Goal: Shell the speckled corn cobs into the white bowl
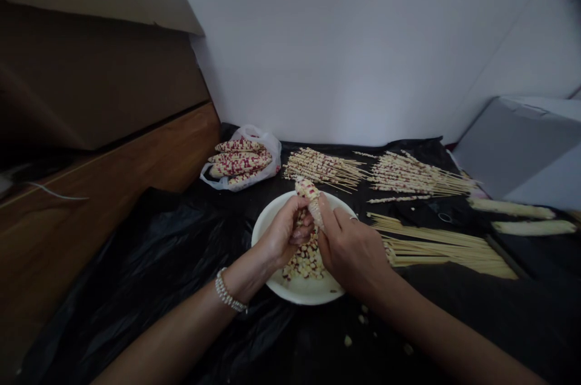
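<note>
Over a white bowl [299, 297], my two hands meet around an ear of corn [308, 189] with cream and dark red kernels. Its lower part looks stripped of kernels. My right hand [349, 243] wraps the cob from the right, with a ring on one finger. My left hand [288, 233] has curled fingers, and its thumb presses against the cob's left side; a beaded bracelet circles that wrist. Loose corn kernels [306, 264] lie in the bowl beneath. Part of the cob is hidden behind my fingers.
A plastic bag [272, 149] holds several corn ears [240, 162]. Skewers threaded with kernels lie in a left pile [318, 166] and a right pile [399, 176]. Bare skewers [449, 252] and two stripped cobs [512, 209] are at right. Black plastic sheeting [181, 252] covers the surface before a white wall [340, 40].
</note>
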The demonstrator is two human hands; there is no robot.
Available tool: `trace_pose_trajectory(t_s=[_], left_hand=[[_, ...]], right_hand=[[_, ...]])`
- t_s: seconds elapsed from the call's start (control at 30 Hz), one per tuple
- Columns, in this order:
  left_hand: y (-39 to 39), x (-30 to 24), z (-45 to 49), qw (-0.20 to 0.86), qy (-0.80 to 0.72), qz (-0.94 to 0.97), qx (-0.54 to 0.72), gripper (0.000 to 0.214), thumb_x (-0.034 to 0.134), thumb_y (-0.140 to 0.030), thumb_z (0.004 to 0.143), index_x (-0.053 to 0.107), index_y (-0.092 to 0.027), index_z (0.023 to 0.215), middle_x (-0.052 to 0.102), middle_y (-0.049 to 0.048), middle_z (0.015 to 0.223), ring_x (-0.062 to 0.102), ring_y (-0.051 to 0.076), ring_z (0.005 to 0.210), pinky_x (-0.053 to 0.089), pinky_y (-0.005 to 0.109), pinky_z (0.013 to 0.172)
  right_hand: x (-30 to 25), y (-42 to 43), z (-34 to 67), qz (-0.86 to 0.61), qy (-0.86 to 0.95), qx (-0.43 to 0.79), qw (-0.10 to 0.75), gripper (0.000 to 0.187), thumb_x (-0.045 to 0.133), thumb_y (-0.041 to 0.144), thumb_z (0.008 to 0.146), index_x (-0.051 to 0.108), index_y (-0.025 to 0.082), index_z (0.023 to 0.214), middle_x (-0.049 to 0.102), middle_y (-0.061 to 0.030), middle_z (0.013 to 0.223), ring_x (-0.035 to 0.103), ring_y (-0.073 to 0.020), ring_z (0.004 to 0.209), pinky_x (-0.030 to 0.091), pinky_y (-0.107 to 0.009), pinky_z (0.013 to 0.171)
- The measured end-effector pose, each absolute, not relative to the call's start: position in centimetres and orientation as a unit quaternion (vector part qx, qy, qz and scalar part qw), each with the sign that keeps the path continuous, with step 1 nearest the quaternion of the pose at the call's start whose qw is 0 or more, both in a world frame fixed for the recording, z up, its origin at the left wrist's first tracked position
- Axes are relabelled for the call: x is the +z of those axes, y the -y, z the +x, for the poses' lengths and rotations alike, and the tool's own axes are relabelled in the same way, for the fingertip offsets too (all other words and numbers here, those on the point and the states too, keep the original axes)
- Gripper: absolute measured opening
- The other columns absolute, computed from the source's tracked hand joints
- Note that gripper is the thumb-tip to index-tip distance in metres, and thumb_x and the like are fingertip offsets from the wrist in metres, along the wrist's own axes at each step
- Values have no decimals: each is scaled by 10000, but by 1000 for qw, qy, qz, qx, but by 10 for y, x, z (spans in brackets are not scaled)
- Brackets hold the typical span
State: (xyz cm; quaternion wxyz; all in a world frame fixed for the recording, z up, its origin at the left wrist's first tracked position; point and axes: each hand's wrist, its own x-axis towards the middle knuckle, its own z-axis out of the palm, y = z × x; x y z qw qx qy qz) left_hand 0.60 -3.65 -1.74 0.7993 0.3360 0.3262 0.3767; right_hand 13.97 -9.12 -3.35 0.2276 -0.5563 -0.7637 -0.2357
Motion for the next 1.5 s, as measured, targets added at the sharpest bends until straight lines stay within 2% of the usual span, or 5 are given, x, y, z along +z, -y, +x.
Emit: trace_pose_trajectory(t_s=[0.3, 0.53, 1.0, 1.2, 1.5], left_hand=[[38, -21, 9, 774, -360, 355, 382, 198, 470, -156, 685, 404, -171, 499, 313, -54, 440, 215, 30, 368, 149, 182, 367], [39, -16, 7, 791, -312, 360, 383, 268, 548, -295, 801, 458, -160, 588, 386, -53, 512, 249, 26, 395, 162, 176, 373], [42, -17, 14, 731, -370, 410, 401, 274, 561, -349, 780, 418, -189, 610, 360, -74, 493, 225, 31, 386, 123, 205, 389], [41, -21, 10, 744, -376, 390, 391, 216, 525, -252, 735, 404, -185, 569, 348, -71, 484, 224, 27, 382, 131, 217, 401], [41, -19, 13, 730, -377, 406, 400, 284, 591, -368, 788, 443, -183, 633, 369, -69, 528, 226, 31, 397, 110, 207, 394]], right_hand=[[-29, 92, 142, -573, 769, -165, 229, 541, 424, 234, 874, 460, 69, 1388, 666, -106, 859, 580, -180, 654, 369, -278, 505], [-26, 92, 144, -582, 764, -169, 222, 532, 437, 228, 881, 459, 61, 1386, 686, -127, 931, 603, -182, 679, 417, -284, 549], [-34, 93, 139, -563, 760, -252, 202, 600, 452, 178, 874, 376, 54, 1456, 649, -92, 798, 572, -170, 619, 377, -293, 536], [-34, 93, 139, -564, 761, -248, 204, 561, 462, 171, 843, 475, 41, 1389, 635, -81, 773, 564, -167, 581, 343, -298, 508], [-33, 92, 140, -564, 767, -225, 207, 518, 458, 174, 865, 485, 29, 1362, 663, -118, 828, 591, -184, 627, 368, -307, 530]])
